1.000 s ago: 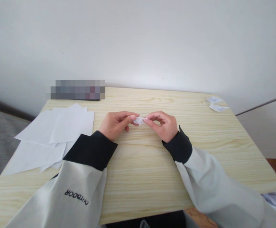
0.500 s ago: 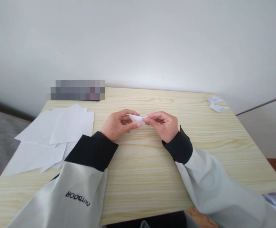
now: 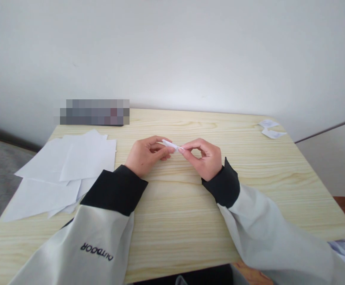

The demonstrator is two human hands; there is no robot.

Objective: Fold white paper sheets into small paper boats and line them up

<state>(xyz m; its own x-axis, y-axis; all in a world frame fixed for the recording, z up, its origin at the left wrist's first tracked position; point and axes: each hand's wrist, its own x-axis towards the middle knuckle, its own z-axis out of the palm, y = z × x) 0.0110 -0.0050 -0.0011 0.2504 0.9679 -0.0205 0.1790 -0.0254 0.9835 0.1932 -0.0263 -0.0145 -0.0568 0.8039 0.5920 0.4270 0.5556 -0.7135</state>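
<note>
On the far left, loose white sheets (image 3: 86, 154) are lying overlapped on the counter (image 3: 172, 221). Next, the left hand (image 3: 148, 156) is holding the near end of the folded paper (image 3: 169, 143), its grip narrowed to a light pinch between thumb and fingers. The folded paper itself is sitting between the two hands, tilting down slightly toward the right (its layers are too small to count). Being paper, it is likely weighing next to nothing, feeling firmer along the folds than at single edges, and creasing or tearing easily; the doubled edges are probably offering the safest hold, with little pressure. The right hand (image 3: 203, 157) is pinching the other end, its grip closed at thumb and forefinger tips. At the far right, small white paper pieces (image 3: 273, 133) are resting near the counter's back corner.
</note>
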